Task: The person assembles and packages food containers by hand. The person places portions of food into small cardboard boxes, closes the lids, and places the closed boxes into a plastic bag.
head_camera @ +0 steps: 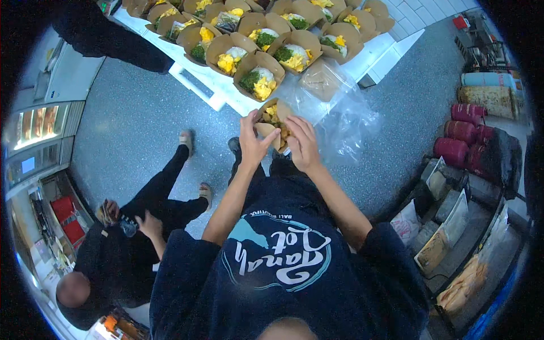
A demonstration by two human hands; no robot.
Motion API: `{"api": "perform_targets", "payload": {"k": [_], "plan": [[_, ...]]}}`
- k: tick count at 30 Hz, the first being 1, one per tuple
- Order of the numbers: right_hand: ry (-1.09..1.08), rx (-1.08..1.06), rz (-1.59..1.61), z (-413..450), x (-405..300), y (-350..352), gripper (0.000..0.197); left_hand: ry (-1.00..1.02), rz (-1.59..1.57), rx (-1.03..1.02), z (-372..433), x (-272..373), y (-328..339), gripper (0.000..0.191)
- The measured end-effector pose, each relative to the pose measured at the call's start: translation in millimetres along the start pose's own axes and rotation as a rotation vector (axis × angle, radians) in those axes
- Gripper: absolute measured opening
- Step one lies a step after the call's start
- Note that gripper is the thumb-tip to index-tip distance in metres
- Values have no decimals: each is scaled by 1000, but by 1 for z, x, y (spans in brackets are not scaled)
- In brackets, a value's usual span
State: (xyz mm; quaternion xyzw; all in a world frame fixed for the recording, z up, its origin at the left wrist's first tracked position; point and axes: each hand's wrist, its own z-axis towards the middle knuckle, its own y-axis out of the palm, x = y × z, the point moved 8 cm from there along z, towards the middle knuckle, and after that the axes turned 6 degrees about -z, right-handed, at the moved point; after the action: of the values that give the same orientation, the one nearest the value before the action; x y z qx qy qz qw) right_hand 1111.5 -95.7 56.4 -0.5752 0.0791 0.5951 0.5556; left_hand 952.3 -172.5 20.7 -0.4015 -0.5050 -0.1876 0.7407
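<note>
Between my two hands is a brown paper food box (276,111) holding yellow scrambled egg and browned pieces of food. My left hand (255,142) grips its left side, thumb across a flap. My right hand (302,142) is at the right side, its fingers bent over a flap. Just beyond, on the white table (191,83), many opened paper boxes (260,76) stand close together with white rice, chopped greens and egg. A clear plastic bag (350,123) hangs over the table edge to the right, with a brown paper piece (321,83) under or inside it.
At the left sits a co-worker in black (114,250), legs stretched towards me, holding something small. A dark sleeve or cloth (114,38) reaches in at upper left. Magenta gas cylinders (451,152) lie at the right, above a rack with plastic containers (440,229). A lit cabinet (38,126) stands left.
</note>
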Motion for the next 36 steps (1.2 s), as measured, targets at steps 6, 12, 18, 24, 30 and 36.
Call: {"api": "perform_targets", "payload": {"k": [6,12,18,24,30,36], "plan": [[-5,169,-133,24,11,16,15,205,327,-137,1,12,11,69],[120,271,-239,30,21,26,13,354,471,-193,-13,13,8,59],[201,346,-172,33,25,20,20,257,56,-228,2,16,8,53],[202,352,-235,37,24,25,23,338,326,-212,-14,11,21,52],[189,310,-165,27,30,25,18,294,328,-186,-12,19,13,54],[319,276,41,18,36,24,23,-9,274,-394,-11,8,11,66]]}}
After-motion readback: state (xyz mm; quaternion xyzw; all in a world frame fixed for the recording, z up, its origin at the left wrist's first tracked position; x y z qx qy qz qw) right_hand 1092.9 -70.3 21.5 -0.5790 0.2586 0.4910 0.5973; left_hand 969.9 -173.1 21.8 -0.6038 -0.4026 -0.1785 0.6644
